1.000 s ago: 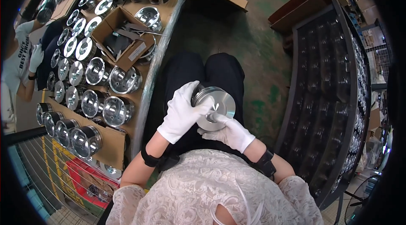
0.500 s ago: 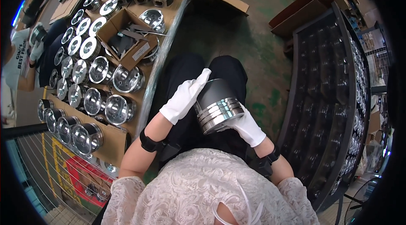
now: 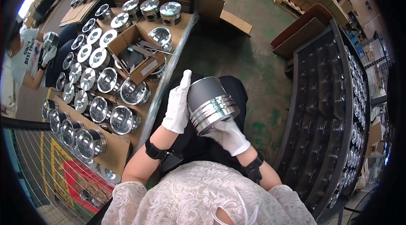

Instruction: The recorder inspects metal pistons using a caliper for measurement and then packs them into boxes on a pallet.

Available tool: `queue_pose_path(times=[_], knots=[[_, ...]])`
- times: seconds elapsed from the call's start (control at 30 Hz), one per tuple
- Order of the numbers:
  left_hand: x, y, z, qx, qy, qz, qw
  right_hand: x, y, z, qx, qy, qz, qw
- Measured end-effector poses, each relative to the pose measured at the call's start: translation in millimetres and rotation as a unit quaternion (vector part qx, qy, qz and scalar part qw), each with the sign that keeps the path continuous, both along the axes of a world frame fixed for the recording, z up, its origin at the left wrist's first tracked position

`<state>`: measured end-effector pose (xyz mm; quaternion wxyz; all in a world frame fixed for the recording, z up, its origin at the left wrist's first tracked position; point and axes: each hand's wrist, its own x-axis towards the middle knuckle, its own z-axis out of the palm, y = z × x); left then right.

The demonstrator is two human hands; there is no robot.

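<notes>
A: What's the biggest thing about?
B: The dark rack [image 3: 297,81], off to the person's right and well apart from both hands. After that, the bench [image 3: 181,33] on the left, its right edge wrapped in clear film.

A: And on the bench?
B: The box [image 3: 139,74], open, close to the right edge. Rows of pistons [image 3: 134,91] stand left of it, and three more line the far edge near the far right corner.

A: Where's the one being handled?
B: That piston [image 3: 212,104] is up over the lap [image 3: 240,93], to the right of the bench's right edge, resting on neither bench nor rack.

A: How does it lie?
B: Tilted. Its long axis runs away from the body, leaning slightly left at the far end: grey skirt far, shiny ringed end near.

A: Which hand is nearer?
B: Both are right at it. The right hand [image 3: 231,137] is curled round the near, ringed end from below and has hold of it. The left hand [image 3: 176,108] is flat, fingers straight and pointing away, seemingly against the skirt's left side. I can't see its thumb.
</notes>
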<state>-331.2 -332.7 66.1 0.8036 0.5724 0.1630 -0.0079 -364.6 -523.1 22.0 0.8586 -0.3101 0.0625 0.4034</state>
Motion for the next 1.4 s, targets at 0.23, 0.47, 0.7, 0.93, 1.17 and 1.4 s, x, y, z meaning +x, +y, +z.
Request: queue_pose_path(times=[0.23,0.47,0.7,0.93,1.17,1.4], knots=[[8,0,-25,-0.038,0.024,0.010,0.999,14,7,-21,0.127,-0.005,-0.014,0.992],[-15,7,-39,-0.244,-0.016,-0.091,0.965,35,-14,-10,-0.099,-0.097,-0.168,0.976],[-34,4,-40,-0.442,-0.031,-0.115,0.889,46,-7,11,-0.355,-0.389,-0.142,0.838],[-34,-2,-81,-0.488,-0.030,-0.108,0.866,21,13,36,-0.512,-0.538,-0.164,0.650],[-6,-23,-81,-0.661,-0.065,-0.226,0.712,21,17,56,-0.476,-0.658,-0.151,0.564],[-4,-19,-86,-0.548,-0.042,-0.188,0.814,24,4,46,-0.418,-0.679,-0.108,0.594]])
